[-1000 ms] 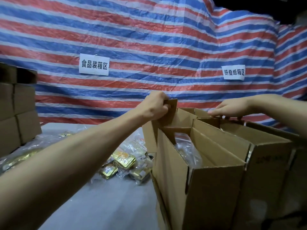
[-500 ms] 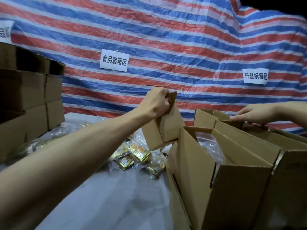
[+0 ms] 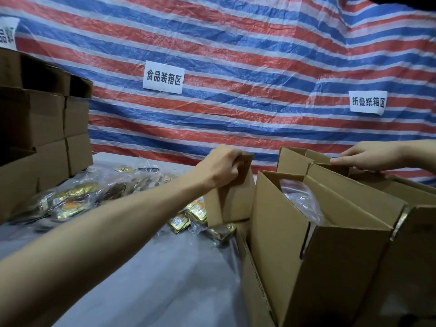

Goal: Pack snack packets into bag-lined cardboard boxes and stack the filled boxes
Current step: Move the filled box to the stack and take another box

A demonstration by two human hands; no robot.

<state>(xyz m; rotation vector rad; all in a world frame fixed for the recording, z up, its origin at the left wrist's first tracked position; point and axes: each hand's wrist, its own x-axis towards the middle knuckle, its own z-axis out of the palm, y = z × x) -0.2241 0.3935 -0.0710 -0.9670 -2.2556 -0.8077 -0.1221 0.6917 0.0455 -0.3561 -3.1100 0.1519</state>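
Observation:
An open cardboard box (image 3: 306, 256) stands at the right, with a clear plastic bag (image 3: 299, 201) showing inside it. My left hand (image 3: 221, 168) grips the top edge of its left flap (image 3: 233, 199), which is folded outward. My right hand (image 3: 370, 156) lies with its fingers on the upper edge of a far flap (image 3: 330, 171). Several gold snack packets (image 3: 188, 215) in clear wrap lie on the grey table (image 3: 141, 267) left of the box. More packets (image 3: 70, 204) sit further left.
A stack of closed cardboard boxes (image 3: 42, 138) rises at the left edge. Another open box (image 3: 412, 244) stands right of the first. A striped red, blue and white tarp (image 3: 236, 55) with white paper signs (image 3: 163, 77) hangs behind the table.
My left hand has pulled the left flap outward, away from the box, and the view has swung left. My right hand stays on the far flap.

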